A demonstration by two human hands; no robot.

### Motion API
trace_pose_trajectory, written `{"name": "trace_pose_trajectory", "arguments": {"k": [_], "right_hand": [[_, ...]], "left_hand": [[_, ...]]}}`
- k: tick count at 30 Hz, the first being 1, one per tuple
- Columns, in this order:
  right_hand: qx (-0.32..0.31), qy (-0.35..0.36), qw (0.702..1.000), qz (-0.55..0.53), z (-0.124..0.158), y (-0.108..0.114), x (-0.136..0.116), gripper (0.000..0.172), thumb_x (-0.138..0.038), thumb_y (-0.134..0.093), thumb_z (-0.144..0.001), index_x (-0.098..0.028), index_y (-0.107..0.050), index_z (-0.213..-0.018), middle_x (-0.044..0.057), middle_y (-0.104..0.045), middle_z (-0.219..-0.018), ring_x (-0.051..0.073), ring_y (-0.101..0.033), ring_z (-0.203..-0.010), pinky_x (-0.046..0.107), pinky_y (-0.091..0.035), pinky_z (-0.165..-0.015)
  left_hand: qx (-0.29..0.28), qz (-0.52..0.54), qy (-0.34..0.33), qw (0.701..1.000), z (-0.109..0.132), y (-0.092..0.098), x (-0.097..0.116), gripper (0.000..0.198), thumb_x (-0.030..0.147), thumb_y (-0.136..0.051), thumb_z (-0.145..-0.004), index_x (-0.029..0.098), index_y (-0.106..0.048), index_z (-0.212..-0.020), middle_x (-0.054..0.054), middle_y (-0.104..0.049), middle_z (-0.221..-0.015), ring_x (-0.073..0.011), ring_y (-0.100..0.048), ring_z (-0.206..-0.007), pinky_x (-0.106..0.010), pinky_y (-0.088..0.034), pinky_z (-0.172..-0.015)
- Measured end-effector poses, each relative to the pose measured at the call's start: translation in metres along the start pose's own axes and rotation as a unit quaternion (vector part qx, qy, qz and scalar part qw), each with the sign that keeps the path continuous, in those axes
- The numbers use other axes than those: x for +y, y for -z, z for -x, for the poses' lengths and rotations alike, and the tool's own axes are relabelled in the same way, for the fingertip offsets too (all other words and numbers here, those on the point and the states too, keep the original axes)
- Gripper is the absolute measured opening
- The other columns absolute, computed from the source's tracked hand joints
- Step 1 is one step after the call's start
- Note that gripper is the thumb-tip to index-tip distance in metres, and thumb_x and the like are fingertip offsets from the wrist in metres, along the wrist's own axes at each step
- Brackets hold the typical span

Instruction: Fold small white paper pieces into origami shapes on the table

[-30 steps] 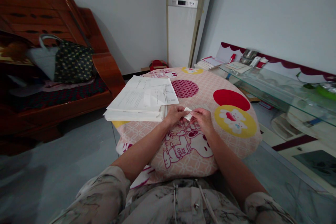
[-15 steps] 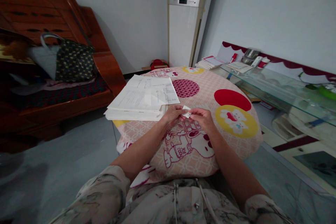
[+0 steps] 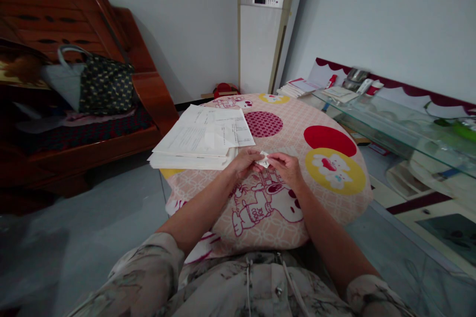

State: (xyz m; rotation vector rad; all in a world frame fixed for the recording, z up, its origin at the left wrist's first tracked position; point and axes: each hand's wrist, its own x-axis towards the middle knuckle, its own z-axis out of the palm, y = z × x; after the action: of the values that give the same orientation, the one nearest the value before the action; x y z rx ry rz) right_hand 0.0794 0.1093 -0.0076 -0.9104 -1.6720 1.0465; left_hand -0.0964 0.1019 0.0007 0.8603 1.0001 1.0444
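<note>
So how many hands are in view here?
2: the left hand pinches the small white paper from the left, the right hand from the right. No others show.

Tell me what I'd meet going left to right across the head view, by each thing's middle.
Patterned bag → paper stack → left hand → white slip → right hand → yellow circle → green item.
</note>
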Motion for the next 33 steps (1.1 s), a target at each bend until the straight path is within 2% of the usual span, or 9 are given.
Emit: {"name": "trace_pose_trajectory", "arguments": {"k": [4, 12, 16, 20, 25, 29, 33], "right_hand": [[0.027, 0.041, 0.997, 0.059, -0.0003, 0.0004, 0.0016, 0.019, -0.038, -0.067, -0.079, -0.02, -0.071, -0.076, 0.001, -0.069, -0.069, 0.017, -0.062, -0.062, 0.027, -0.049, -0.059], [0.067, 0.029, 0.993, 0.089, -0.0004, -0.0013, -0.0013, 0.019, -0.037, -0.062, -0.079, -0.02, -0.061, -0.07, -0.002, -0.059, -0.059, 0.014, -0.053, -0.054, 0.025, -0.041, -0.052], [0.08, 0.024, 0.993, 0.088, -0.0002, -0.0022, -0.0009, 0.018, -0.036, -0.063, -0.077, -0.02, -0.06, -0.069, -0.002, -0.058, -0.059, 0.014, -0.052, -0.053, 0.025, -0.04, -0.051], [0.088, 0.03, 0.991, 0.096, 0.0005, -0.0028, -0.0005, 0.017, -0.034, -0.063, -0.077, -0.02, -0.059, -0.069, -0.002, -0.057, -0.058, 0.013, -0.05, -0.053, 0.025, -0.039, -0.051], [0.095, 0.023, 0.991, 0.094, 0.0005, -0.0036, -0.0002, 0.017, -0.035, -0.062, -0.077, -0.021, -0.058, -0.068, -0.003, -0.056, -0.057, 0.013, -0.048, -0.051, 0.025, -0.038, -0.05], [0.096, 0.025, 0.99, 0.102, 0.0004, -0.0033, -0.0001, 0.018, -0.035, -0.061, -0.077, -0.021, -0.057, -0.066, -0.003, -0.054, -0.055, 0.013, -0.048, -0.05, 0.025, -0.038, -0.049], [0.093, 0.028, 0.99, 0.106, 0.0006, -0.0024, 0.0001, 0.02, -0.037, -0.062, -0.077, -0.021, -0.058, -0.066, -0.002, -0.055, -0.055, 0.013, -0.049, -0.051, 0.025, -0.039, -0.05]], "left_hand": [[-0.009, -0.015, 0.014, 1.0, 0.0009, -0.0016, 0.0003, 0.01, 0.012, -0.066, -0.079, 0.006, -0.069, -0.072, -0.009, -0.069, -0.061, -0.0121, -0.061, -0.043, -0.018, -0.048, -0.04], [-0.093, -0.036, 0.003, 0.995, 0.0037, 0.0006, 0.0012, 0.013, 0.018, -0.071, -0.08, 0.006, -0.072, -0.081, -0.012, -0.074, -0.072, -0.0138, -0.069, -0.056, -0.02, -0.056, -0.053], [-0.111, -0.038, -0.01, 0.993, 0.0034, 0.002, 0.0005, 0.016, 0.022, -0.075, -0.078, 0.006, -0.071, -0.079, -0.013, -0.075, -0.074, -0.0144, -0.07, -0.059, -0.02, -0.057, -0.056], [-0.109, -0.033, -0.01, 0.993, 0.0044, -0.0009, 0.0015, 0.017, 0.022, -0.073, -0.079, 0.006, -0.07, -0.079, -0.013, -0.074, -0.073, -0.0159, -0.071, -0.059, -0.021, -0.058, -0.057], [-0.079, -0.032, -0.02, 0.996, 0.0081, -0.0054, 0.0023, 0.027, 0.032, -0.074, -0.079, 0.008, -0.066, -0.071, -0.011, -0.07, -0.06, -0.0189, -0.071, -0.059, -0.023, -0.057, -0.055], [-0.084, -0.061, -0.024, 0.994, 0.0086, -0.006, 0.001, 0.027, 0.031, -0.082, -0.072, 0.007, -0.069, -0.077, -0.011, -0.073, -0.066, -0.0172, -0.071, -0.06, -0.022, -0.057, -0.057], [-0.079, -0.08, -0.02, 0.993, 0.0067, -0.0057, -0.0008, 0.028, 0.033, -0.08, -0.073, 0.008, -0.07, -0.075, -0.01, -0.073, -0.067, -0.0154, -0.069, -0.056, -0.021, -0.055, -0.053]]}}
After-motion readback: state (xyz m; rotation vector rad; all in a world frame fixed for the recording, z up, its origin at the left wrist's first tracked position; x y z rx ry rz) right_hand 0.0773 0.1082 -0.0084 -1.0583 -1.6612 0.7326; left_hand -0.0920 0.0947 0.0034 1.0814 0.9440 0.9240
